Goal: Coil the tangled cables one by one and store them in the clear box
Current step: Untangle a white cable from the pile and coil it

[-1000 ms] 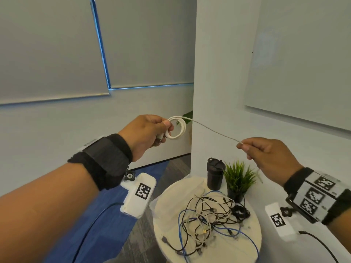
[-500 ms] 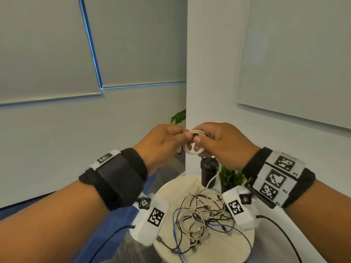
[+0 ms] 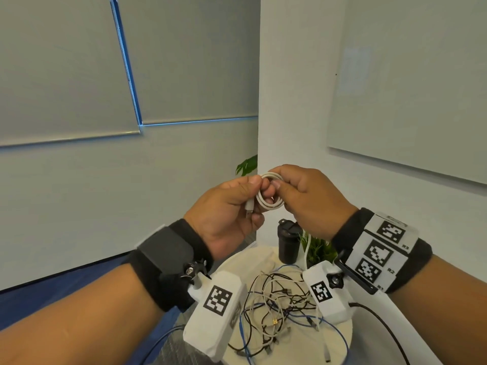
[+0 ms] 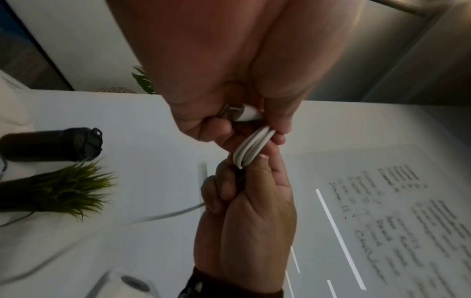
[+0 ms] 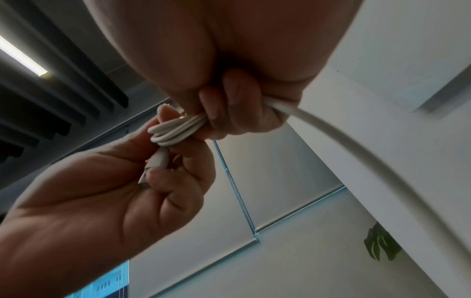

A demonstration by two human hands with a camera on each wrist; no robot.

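Both hands are up in the air, well above the desk (image 3: pixel 340 346). The left hand (image 3: pixel 226 217) and right hand (image 3: pixel 311 201) each pinch the small white cable coil (image 3: pixel 270 198), its loose tail dropping down toward the tangled cables (image 3: pixel 279 309) on the desk.

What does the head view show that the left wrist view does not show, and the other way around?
Only the head view shows the round table with the tangled cables lying on it, both wrist bands, and the window blinds.

Only the left wrist view shows the handwriting on the whiteboard, and the coil edge-on with its loops side by side.

Both show the left hand and the right hand pinching the white cable coil, its plug in the left hand, the black tumbler and the small green plant.
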